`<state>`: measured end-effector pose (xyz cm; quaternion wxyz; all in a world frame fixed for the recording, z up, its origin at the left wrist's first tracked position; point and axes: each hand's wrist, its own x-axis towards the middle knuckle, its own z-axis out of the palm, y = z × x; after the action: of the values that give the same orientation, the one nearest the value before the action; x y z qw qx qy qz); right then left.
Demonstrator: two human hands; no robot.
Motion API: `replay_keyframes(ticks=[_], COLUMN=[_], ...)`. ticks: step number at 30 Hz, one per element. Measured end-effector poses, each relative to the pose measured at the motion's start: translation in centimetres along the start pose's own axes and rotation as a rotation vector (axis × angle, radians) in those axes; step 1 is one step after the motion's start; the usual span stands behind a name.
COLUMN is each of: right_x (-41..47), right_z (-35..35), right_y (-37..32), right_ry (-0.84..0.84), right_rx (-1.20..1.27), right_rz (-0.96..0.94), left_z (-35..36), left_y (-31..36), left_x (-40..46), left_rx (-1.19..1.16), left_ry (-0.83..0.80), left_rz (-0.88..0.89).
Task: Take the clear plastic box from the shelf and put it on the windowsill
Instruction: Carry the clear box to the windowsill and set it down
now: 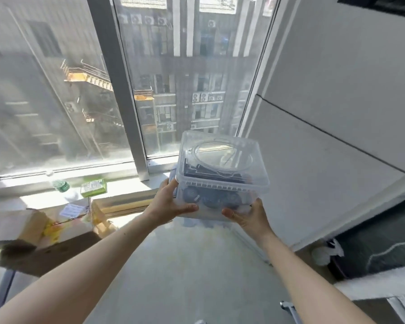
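Already off the shelf, the clear plastic box (221, 176) hangs lidded over the windowsill (126, 187), near its right end by the wall. It looks stiff, smooth and weighted by dark contents, so low side grips suit it. The left hand (171, 203) and right hand (248, 216) clasp its lower sides. A green pack (93, 188) lies further left.

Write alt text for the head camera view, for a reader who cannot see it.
Two bare hands, left hand and right hand, hold a lidded clear plastic box of dark items up in front of a tall window, near the sunlit windowsill. On the sill to the left lie a green-labelled bottle and a small green pack.
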<state>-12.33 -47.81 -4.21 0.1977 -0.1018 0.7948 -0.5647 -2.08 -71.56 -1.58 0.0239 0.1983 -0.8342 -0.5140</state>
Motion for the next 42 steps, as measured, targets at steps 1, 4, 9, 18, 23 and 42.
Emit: replay_keyframes(ticks=[1,4,9,18,23,42], right_x=[1.8,6.6,13.1,24.0,30.2,53.3], right_z=[0.8,3.1,7.5,13.4,15.9,27.6], right_y=[-0.3,-1.6,-3.0,-4.4,-3.7,20.2], right_ry=[-0.016,-0.068,-0.117,-0.13,-0.149,-0.24], right_rx=[-0.005,-0.029,0.003,-0.065,-0.068,-0.098], right_rz=[-0.012,-0.051,-0.057,-0.037,-0.036,-0.061], left_z=[-0.8,-2.9,-6.4,-11.4,-12.3,-3.8], left_y=[-0.4,-1.7,-4.1,-8.2,-10.9,-36.1], left_x=[1.0,3.8,8.5,18.3,24.2,44.2], left_rx=[0.01,-0.003,-0.027,-0.042,-0.079,-0.074], left_ry=[0.033,0.09,0.163,0.148,0.135,0.169], left_rz=[-0.006,-0.032,-0.092,-0.15,-0.189,-0.211])
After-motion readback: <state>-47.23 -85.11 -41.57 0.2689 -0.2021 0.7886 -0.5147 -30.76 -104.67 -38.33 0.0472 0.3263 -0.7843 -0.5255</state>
